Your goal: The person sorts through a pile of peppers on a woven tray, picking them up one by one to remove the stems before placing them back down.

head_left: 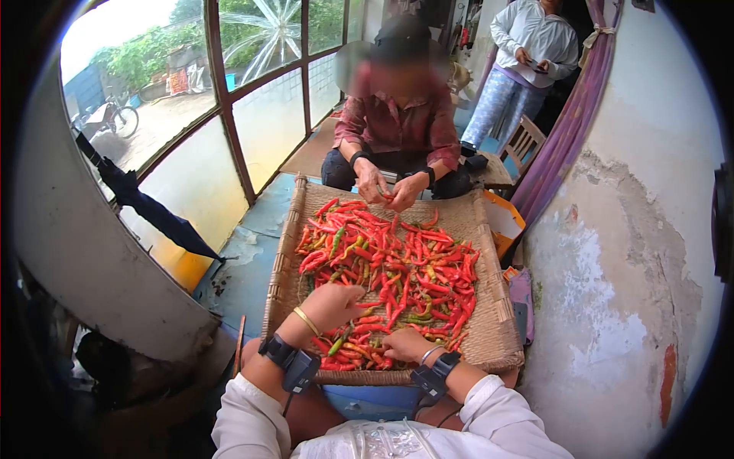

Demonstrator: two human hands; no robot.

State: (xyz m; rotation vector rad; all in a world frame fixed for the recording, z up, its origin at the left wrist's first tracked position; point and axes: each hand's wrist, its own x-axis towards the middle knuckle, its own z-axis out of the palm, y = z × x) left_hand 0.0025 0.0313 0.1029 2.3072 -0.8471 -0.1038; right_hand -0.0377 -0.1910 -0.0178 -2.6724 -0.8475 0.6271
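A woven basket tray point(501, 321) lies in front of me, loaded with red chili peppers point(451, 283) and a few green and yellowish ones. Over its near left part is my left hand point(332, 307), closed with fingers curled together; what sits in the fingertips is hidden. My right hand point(407, 346) rests low at the near edge of the heap, fingers bent together among the peppers. Whether it grips one cannot be made out. Across the tray, another person's hands point(391, 187) pinch a red chili above the far rim.
Under the tray is a blue support point(372, 402). A dark folded umbrella point(164, 210) leans by the windows at left. The peeling wall point(612, 291) rises close on the right, with an orange-edged bag point(505, 222) beside the tray. A second person point(535, 38) stands behind.
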